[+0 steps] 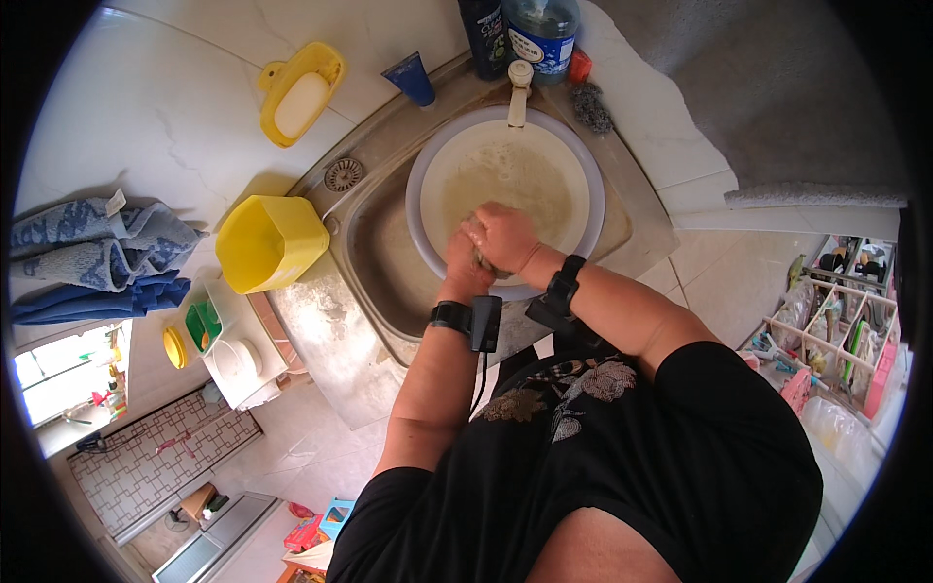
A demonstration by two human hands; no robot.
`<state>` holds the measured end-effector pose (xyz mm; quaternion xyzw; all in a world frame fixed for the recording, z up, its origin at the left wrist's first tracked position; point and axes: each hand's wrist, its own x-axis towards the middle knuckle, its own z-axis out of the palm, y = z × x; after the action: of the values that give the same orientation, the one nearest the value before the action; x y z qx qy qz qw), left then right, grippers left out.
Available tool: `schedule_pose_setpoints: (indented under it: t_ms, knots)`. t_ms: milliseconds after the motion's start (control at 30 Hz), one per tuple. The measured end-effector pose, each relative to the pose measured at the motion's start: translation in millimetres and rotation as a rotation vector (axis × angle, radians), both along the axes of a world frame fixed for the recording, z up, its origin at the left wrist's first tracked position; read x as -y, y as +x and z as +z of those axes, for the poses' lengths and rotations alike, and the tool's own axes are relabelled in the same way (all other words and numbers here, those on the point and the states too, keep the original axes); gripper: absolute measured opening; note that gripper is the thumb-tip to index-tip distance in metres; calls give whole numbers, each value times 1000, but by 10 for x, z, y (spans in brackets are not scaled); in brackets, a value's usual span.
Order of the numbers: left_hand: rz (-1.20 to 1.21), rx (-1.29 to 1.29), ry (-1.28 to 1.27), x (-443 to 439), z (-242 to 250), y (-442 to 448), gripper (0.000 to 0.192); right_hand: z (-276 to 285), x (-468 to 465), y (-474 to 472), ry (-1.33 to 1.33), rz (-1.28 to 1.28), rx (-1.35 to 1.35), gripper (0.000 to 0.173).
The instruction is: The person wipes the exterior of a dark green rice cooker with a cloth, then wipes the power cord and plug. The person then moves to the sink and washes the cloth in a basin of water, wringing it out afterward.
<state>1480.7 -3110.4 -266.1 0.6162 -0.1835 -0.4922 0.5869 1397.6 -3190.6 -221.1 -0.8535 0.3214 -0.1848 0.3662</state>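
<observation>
My left hand (464, 256) and my right hand (507, 235) are pressed together around a wet, greyish-brown cloth (481, 264). Most of the cloth is hidden by my fingers, with only folds showing between the hands. Both hands are over the near side of a round white basin (414, 198) with a pale lilac rim. Cloudy, brownish water (521, 171) lies in the basin. The basin sits in a stainless steel sink (393, 291), and a white tap (518, 98) reaches over its far rim.
A yellow hexagonal container (251, 251) stands left of the sink. A blue tube (412, 80), a dark bottle (485, 40), a large detergent bottle (543, 47) and a steel wool scourer (590, 108) line the back. Soap (301, 106) rests in a yellow wall dish (271, 131).
</observation>
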Motion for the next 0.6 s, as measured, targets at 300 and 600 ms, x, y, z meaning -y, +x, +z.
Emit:
schedule_pose_setpoints:
  t_ms: [300, 600]
  knots:
    - [199, -177, 414, 2, 275, 191, 39, -221, 865, -274, 114, -125, -444, 31]
    - [190, 52, 392, 19, -30, 152, 49, -865, 693, -224, -14, 319, -797, 16]
